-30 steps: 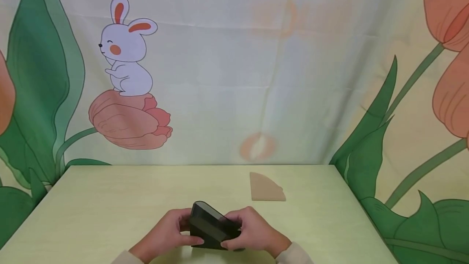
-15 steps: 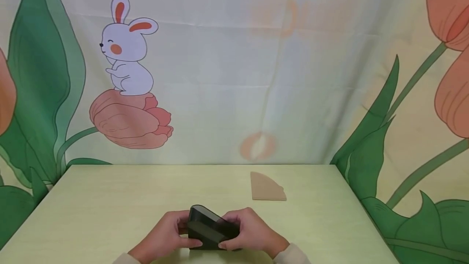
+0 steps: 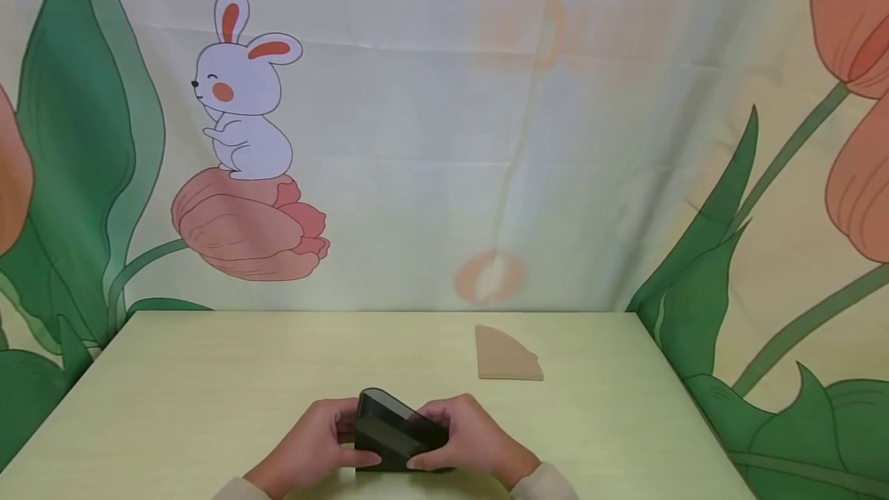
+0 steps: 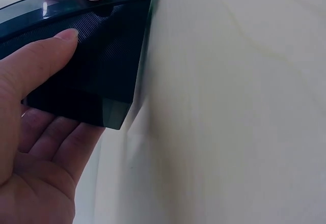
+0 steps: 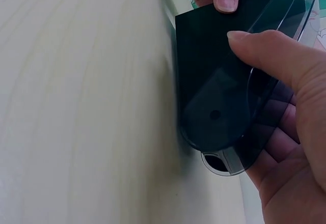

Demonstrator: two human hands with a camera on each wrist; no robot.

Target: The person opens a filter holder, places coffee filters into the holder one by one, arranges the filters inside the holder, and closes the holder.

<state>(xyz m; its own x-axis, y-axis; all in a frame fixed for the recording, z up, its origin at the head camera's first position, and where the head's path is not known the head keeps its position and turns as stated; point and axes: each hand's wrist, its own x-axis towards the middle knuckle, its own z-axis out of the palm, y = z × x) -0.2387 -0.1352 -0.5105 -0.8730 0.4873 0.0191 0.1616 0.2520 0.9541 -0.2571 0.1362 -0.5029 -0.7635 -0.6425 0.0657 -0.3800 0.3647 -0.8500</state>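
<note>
A black wedge-shaped plastic case (image 3: 396,446) with a smoky see-through lid (image 5: 300,5) stands near the front of the table, between my two hands. In the head view its tall end is on the left and its low end on the right. My left hand (image 3: 316,438) grips the tall end, thumb on the near face and fingers behind. My right hand (image 3: 468,442) holds the lower end the same way. A rounded corner with a small round mark (image 5: 215,115) shows in the right wrist view, with a clear curved edge sticking out below it.
A tan quarter-circle piece (image 3: 505,355) with a notched edge lies flat on the pale table (image 3: 194,376), behind and right of the case. A printed cloth (image 3: 389,176) with a rabbit and tulips hangs behind the table's back edge.
The case has shifted slightly left and its top has come down a little, with both hands holding it throughout. The right hand has moved a bit left. The tan piece stays put.
</note>
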